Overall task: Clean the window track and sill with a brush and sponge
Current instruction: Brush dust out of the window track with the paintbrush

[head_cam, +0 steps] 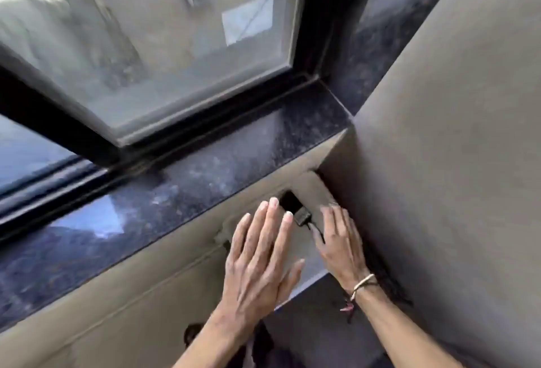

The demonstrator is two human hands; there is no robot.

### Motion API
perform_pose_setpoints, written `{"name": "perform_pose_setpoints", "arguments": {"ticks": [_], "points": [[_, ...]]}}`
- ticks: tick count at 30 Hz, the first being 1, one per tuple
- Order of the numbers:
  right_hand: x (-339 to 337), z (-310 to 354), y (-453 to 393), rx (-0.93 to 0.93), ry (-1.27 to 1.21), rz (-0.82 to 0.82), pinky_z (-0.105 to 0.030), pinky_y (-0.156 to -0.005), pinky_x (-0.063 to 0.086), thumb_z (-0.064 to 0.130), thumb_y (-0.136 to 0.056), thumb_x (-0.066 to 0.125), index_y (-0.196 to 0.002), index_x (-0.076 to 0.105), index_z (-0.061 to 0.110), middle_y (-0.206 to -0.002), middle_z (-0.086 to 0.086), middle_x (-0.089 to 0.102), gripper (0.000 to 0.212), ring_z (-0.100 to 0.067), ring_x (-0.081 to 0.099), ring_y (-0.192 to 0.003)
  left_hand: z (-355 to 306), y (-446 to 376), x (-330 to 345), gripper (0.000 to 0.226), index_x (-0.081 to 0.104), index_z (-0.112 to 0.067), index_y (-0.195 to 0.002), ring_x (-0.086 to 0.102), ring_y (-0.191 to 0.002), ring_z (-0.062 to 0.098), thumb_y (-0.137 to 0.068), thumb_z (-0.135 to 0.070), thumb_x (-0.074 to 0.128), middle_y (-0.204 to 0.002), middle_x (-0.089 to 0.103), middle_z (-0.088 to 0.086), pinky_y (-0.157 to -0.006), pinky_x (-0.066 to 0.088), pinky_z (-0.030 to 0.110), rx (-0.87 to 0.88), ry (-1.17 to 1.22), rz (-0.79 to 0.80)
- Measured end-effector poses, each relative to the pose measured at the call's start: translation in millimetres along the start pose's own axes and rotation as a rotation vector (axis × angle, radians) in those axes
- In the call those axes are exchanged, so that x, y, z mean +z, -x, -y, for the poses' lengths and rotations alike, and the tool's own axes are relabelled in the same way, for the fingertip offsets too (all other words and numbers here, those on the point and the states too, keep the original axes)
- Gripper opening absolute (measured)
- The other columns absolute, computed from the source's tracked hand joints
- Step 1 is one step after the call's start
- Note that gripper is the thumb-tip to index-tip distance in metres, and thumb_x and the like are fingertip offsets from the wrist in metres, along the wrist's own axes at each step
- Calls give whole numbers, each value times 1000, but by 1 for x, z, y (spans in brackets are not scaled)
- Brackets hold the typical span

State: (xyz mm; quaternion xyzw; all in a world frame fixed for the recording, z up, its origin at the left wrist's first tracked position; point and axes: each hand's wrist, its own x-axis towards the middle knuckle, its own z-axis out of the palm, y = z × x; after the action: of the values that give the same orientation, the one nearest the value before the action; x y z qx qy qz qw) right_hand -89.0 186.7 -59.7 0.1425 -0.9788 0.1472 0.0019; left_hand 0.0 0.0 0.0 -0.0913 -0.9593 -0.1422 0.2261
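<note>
Both hands are spread flat and hold nothing: the left hand [259,253] and the right hand [339,242] hover below the sill's near edge, seemingly poised before any tool is taken. No brush or sponge shows. The dark stone sill [187,180] runs left to right, the window track [164,145] just beyond it. A black plug [295,208] with its cord on the wall between the hands could get in the way.

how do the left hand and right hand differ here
The left hand is flat with fingers straight and close together; the right hand has its fingers slightly spread and bent. The right wrist wears a thread bracelet; the left wrist is bare. The left hand sits nearer the dark granite sill, the right nearer the side wall. Both are open, empty and held below the sill, with no brush or sponge in view.
</note>
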Motion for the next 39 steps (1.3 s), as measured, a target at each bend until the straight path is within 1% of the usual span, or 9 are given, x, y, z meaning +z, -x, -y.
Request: {"name": "perform_pose_setpoints", "arguments": {"ticks": [6,11,18,21,24,28,31,34,39], "points": [[93,-39,-13,147,-8,308,-45,-68,56,24,-80,79,-107,60,7,-93,-17,68,37,-42,67,-85,23,70,122,65,43,-3,-156,39,-152,38,-106,-44,48,-165,33,24,-117,41,59,-196,-82,295],[113,-54,-11,147,-31,304,-46,-79,55,19,-96,64,-121,60,5,-108,-20,65,29,-42,64,-100,49,95,165,67,41,0,-157,36,-153,38,-111,-48,32,-166,32,26,-122,35,58,-247,-164,383],[29,-38,-3,299,-324,199,-41,-78,59,9,-86,76,-98,76,10,-94,-9,76,12,-26,73,-86,43,69,104,66,45,-5,-156,40,-152,36,-108,-50,43,-164,39,23,-122,35,56,-160,-114,338],[-29,-8,0,425,-420,55,-20,-70,55,9,-75,86,-86,77,9,-77,-4,78,14,-4,74,-72,40,48,42,64,46,-6,-156,39,-153,36,-107,-47,47,-163,41,22,-120,39,56,-82,-63,225],[-87,33,8,413,-431,-67,-6,-61,45,6,-67,91,-76,75,14,-63,2,69,20,18,64,-67,56,36,-20,64,43,-6,-157,36,-154,36,-106,-44,50,-163,40,23,-119,41,58,-61,-60,101],[-145,102,19,414,-539,-124,-29,-64,53,9,-68,92,-72,70,27,-57,4,73,29,-2,68,-68,116,42,-105,64,40,-6,-156,36,-155,35,-106,-46,46,-162,41,22,-124,34,54,-136,-167,-99],[-170,175,25,388,-679,-210,-37,-74,59,15,-76,87,-84,73,37,-82,20,77,27,-10,72,-69,181,66,-162,63,38,-5,-156,33,-154,35,-109,-46,41,-161,41,24,-125,30,54,-246,-261,-190],[-175,265,14,296,-1024,-282,-26,-76,61,3,-84,78,-86,66,25,-90,-8,77,25,-14,73,-78,246,96,-193,66,39,-2,-157,33,-155,37,-110,-48,37,-165,37,24,-125,29,56,-364,-378,-166],[-135,423,-33,186,-1471,-25,-43,-80,64,0,-94,66,-95,47,22,-91,-21,79,29,-29,78,-86,314,136,-201,79,33,-3,-161,30,-156,38,-109,-60,16,-170,25,22,-126,24,54,-547,-428,14]]}}
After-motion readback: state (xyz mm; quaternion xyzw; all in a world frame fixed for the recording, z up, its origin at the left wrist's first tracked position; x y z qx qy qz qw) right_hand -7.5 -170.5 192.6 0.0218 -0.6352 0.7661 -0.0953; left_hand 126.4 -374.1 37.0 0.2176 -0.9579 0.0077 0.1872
